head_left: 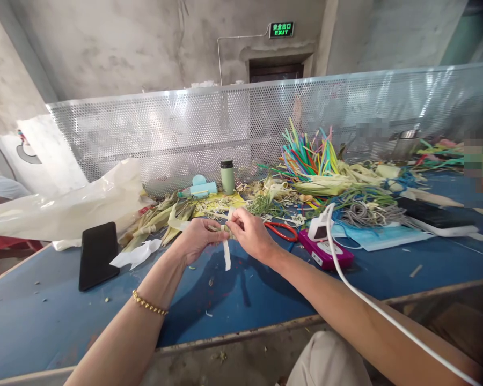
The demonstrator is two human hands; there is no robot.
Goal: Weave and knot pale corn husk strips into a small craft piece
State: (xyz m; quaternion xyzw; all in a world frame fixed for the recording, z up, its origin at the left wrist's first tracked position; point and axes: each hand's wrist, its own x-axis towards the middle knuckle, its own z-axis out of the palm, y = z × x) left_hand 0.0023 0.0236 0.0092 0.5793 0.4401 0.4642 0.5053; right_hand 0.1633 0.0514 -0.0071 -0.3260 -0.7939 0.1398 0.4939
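White strip [227, 257] is dangling over the blue table [221, 316], and you're working it closely: your left hand [203, 234] is pinching it, thumb and fingers closed, while your right hand [247, 230] is pinching just beside, fingertips closed too. Dry leaves [153, 221] are lying leftward; a purple box [326, 253] is sitting rightward.

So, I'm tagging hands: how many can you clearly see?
2: the left hand and the right hand, close together, pinching a pale strip. Others may be hidden, for instance in the blurred patch at the picture's right edge.
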